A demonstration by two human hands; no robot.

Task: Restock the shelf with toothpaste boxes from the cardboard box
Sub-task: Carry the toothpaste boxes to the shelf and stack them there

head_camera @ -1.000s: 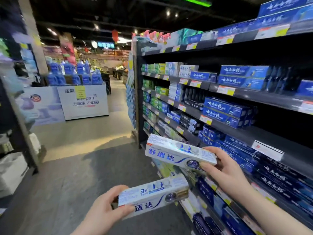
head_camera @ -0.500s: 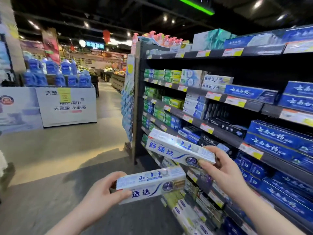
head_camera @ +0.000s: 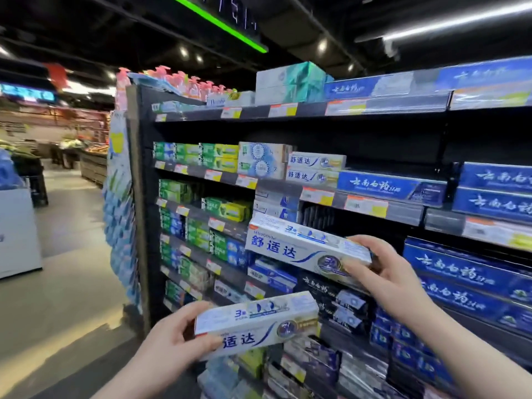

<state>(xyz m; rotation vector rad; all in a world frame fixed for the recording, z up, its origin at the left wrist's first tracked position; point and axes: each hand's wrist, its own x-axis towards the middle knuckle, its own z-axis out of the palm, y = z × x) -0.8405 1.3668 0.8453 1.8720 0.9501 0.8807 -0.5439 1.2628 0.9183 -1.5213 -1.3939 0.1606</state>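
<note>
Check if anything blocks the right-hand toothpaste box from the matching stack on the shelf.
Nothing visible. Right hand holds the toothpaste box in open air below the matching stack; space above that stack looks free.

Both our forearms reach toward the shelf [head_camera: 143, 214]. Left hand [head_camera: 175, 338] sits low, off the shelf, gripping the lower toothpaste box [head_camera: 259, 321] by its end. Right hand [head_camera: 383, 272] is higher, closer in, pinching the upper toothpaste box [head_camera: 299, 246].

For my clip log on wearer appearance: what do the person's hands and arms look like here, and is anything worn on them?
The left hand and right hand are bare: no gloves, rings, watch or bracelet show. No sleeve shows anywhere up to the picture's edge, and no tattoos, plasters or other markings are visible.
</note>
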